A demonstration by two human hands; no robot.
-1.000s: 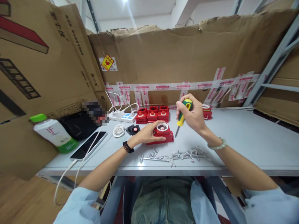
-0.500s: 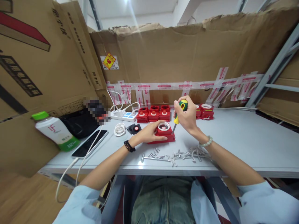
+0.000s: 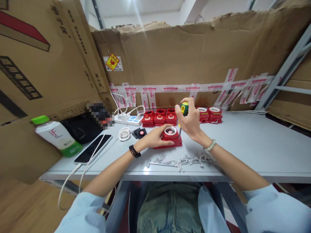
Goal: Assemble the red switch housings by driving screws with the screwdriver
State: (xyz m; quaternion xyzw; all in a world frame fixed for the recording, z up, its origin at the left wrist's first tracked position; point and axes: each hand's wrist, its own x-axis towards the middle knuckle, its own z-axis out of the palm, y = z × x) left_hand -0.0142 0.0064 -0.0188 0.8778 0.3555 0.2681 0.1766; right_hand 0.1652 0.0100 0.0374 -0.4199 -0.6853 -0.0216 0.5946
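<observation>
My left hand grips a red housing with a white ring on top, its thumb along the near side and its fingers behind. In my right hand is a screwdriver with a green and yellow handle, held nearly upright. The blade tip meets the right end of the housing; whether a screw sits under it is too small to tell. Nearer the table edge lie loose screws and metal T-shaped rods tangled with white string.
Behind my hands stand several red housings, with two ringed ones farther right. To the left are white rings, black parts, a power strip, a phone and a bottle. Cardboard walls the back.
My right hand has shifted a little left, and the screwdriver has swung from a slant to nearly upright. My left hand and the red housing keep their place.
</observation>
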